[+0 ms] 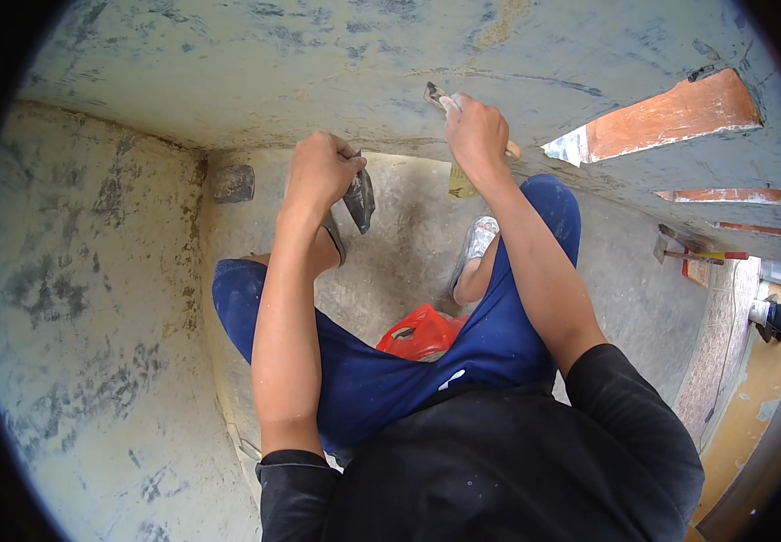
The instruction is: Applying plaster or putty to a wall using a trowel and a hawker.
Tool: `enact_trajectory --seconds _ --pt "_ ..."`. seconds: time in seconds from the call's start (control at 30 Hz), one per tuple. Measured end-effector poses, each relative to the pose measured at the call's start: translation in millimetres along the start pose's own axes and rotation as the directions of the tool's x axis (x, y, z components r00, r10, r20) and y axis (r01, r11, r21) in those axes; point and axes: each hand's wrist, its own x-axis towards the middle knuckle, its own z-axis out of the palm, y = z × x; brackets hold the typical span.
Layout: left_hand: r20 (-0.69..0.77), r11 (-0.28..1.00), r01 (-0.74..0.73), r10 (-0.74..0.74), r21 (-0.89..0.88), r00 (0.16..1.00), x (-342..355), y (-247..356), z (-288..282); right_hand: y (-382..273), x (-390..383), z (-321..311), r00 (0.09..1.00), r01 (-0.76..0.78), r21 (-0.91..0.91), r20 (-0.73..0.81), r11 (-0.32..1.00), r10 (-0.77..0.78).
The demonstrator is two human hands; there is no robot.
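My left hand [320, 170] is closed, pinching a dark, flat, pointed plate [360, 202] that hangs down from the fingers; its exact kind does not show. In my right hand [478, 137] is a small scraper [434, 94] with a pale wooden handle, whose end sticks out behind the fist. The scraper's blade is at the grey-green plastered wall [354, 72]; whether it touches I cannot tell. Below the right hand, a yellowish card-like piece [460, 182] lies at the wall's foot.
Between my legs sits a red plastic bag [427, 331] on the concrete floor [390, 217]. A dark square piece [233, 183] lies in the corner beside the left wall [92, 271]. Rightward are a wall opening with orange brick [675, 117] and a red-and-yellow-handled tool [711, 256].
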Motion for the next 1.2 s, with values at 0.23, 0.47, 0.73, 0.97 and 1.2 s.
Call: enact_trajectory --seconds 0.23,0.47,0.73,0.97,1.2 --pt "0.006 0.999 0.028 -0.028 0.032 1.000 0.8 0.1 -3.0 -0.2 1.4 -3.5 1.000 -0.012 -0.046 0.006 0.999 0.013" --pt "0.012 0.998 -0.016 0.015 0.062 1.000 6.0 3.4 4.3 -0.7 6.2 3.9 0.998 0.062 -0.065 0.005 0.996 -0.062" --pt "0.021 0.998 0.003 -0.004 0.064 1.000 2.9 -3.2 3.7 2.5 0.4 -1.2 0.999 0.030 -0.097 0.020 0.995 -0.028" --pt "0.002 0.995 -0.026 0.026 0.093 1.000 5.2 2.8 4.3 1.6 4.3 1.8 1.000 0.014 -0.077 0.008 0.997 -0.013" --pt "0.049 0.997 0.048 -0.051 0.067 0.997 4.1 4.1 3.9 -3.7 -0.1 -3.1 1.000 0.022 -0.060 0.000 0.998 -0.022"
